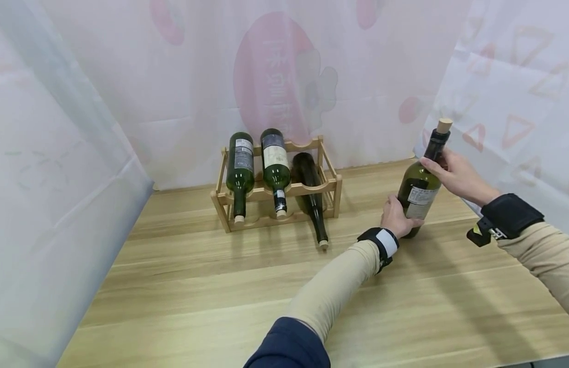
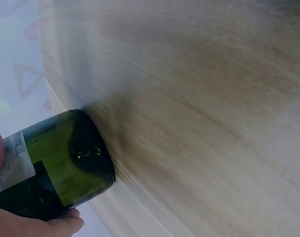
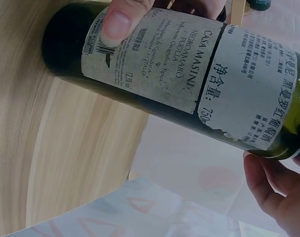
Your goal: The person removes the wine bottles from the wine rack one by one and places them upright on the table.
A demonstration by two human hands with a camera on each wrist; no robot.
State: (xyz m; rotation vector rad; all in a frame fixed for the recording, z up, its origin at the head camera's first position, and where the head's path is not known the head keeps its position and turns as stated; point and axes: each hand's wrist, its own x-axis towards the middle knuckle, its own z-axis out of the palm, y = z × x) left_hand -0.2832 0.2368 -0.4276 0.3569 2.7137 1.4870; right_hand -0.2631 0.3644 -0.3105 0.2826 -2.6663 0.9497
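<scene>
Both hands hold one green wine bottle (image 1: 417,191), tilted slightly, its corked neck leaning to the right. The left hand (image 1: 398,217) grips the lower body, with its thumb across the label in the right wrist view. Higher up, the right hand (image 1: 463,176) holds the bottle around its shoulder and neck. White printed labels (image 3: 150,59) cover the side facing the right wrist camera. In the left wrist view the bottle's base (image 2: 98,148) is close over the wooden table.
A wooden wine rack (image 1: 337,197) stands at the back middle of the table (image 1: 183,286). Lying in it, necks forward, are a left green bottle (image 1: 240,176), a middle labelled bottle (image 1: 276,174) and a dark bottle (image 1: 312,189) that slopes downward. Printed sheets (image 1: 197,102) hang behind.
</scene>
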